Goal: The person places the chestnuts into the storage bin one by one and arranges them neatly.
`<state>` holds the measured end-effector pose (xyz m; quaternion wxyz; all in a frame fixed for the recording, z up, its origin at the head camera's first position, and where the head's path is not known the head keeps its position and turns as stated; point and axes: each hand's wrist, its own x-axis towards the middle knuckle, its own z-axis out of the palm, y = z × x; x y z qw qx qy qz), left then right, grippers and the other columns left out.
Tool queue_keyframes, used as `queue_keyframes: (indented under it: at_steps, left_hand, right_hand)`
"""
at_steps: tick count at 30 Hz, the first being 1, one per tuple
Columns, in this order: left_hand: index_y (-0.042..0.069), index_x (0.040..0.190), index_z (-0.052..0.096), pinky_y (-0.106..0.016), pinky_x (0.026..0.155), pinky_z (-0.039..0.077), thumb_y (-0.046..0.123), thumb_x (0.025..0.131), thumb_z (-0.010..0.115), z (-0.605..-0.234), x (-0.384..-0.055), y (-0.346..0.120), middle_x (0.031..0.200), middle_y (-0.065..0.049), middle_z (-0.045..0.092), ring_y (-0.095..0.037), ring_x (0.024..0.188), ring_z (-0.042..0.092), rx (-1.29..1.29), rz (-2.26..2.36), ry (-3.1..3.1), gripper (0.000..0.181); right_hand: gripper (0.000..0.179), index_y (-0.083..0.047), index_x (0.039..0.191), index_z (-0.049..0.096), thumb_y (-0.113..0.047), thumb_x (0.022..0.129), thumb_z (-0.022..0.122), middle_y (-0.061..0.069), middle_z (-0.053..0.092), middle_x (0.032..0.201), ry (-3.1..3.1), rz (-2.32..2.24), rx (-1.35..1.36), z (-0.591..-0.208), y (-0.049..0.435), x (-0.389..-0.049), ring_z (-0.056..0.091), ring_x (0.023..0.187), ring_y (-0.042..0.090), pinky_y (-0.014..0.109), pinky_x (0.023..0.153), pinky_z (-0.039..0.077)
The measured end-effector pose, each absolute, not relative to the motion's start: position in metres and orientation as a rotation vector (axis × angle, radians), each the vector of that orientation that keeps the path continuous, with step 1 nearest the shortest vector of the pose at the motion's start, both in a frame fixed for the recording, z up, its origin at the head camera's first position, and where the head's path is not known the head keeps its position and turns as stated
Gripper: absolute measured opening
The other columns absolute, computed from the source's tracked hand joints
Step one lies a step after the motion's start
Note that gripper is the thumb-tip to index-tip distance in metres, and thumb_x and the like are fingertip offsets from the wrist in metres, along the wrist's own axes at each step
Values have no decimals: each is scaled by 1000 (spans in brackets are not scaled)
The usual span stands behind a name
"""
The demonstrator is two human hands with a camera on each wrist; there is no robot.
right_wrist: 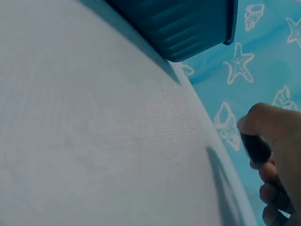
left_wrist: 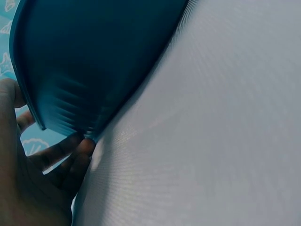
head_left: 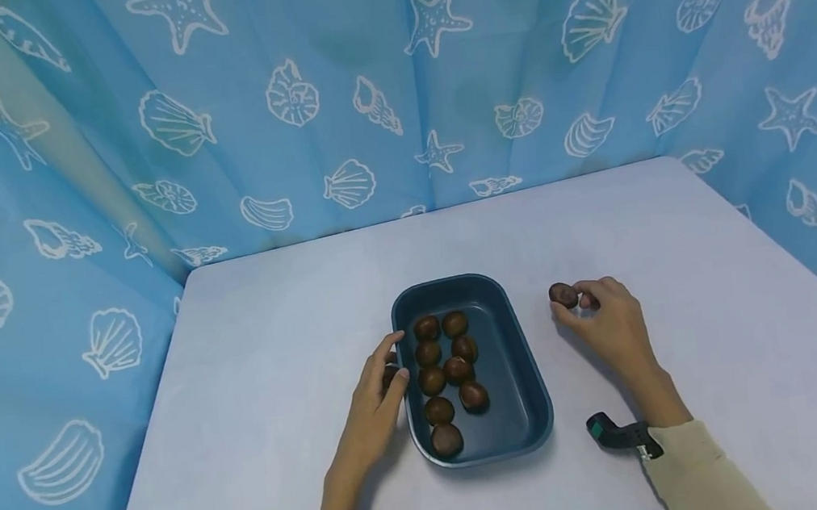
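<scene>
Low over the table right of the tray, my right hand (head_left: 613,320) pinches a brown chestnut (head_left: 564,296) between thumb and forefinger. Another dark round piece (head_left: 588,302) shows behind it, within the curled fingers. In the right wrist view the pinched chestnut looks nearly black in shadow. A dark blue rectangular tray (head_left: 508,360) holds several glossy brown chestnuts (head_left: 431,380) in two rough columns along its left side. My left hand (head_left: 369,408) rests against the tray's left side, thumb and forefinger at the rim; the left wrist view shows its other fingers (left_wrist: 59,153) touching the lower wall.
A white table (head_left: 277,339) lies under everything. Behind it and along its sides hangs a blue curtain (head_left: 370,153) printed with white shells and starfish. Black wrist cameras (head_left: 617,431) are strapped below both hands.
</scene>
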<state>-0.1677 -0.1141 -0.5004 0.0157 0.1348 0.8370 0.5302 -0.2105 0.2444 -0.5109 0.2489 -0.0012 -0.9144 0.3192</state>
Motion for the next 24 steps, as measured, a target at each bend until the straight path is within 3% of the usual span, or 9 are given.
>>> queue_keyframes:
  at_steps: [6,15,24]
  left_hand:
    - [42,153,32,-52,101,42,37,107,44,-506,-161,-114,140,-3,48,-20,120,54,397,1638,2612,48]
    - [44,152,33,-53,102,42,39,107,43,-505,-162,-115,141,-3,48,-21,122,54,400,1624,2618,47]
    - [45,152,32,-50,100,44,38,107,43,-501,-167,-115,139,-5,49,-20,120,55,428,1630,2617,47]
  right_hand:
    - [25,-2,93,69,-16,78,83,7,53,81,-2416,941,62,-505,239,-193,51,77,21,27,67,36]
    - [28,-9,101,72,-16,78,85,0,54,82,-2393,1000,174,-484,227,-180,49,82,14,33,72,40]
    - [33,-11,106,72,-14,76,86,-5,54,87,-2390,1053,347,-466,213,-172,50,84,11,22,72,40]
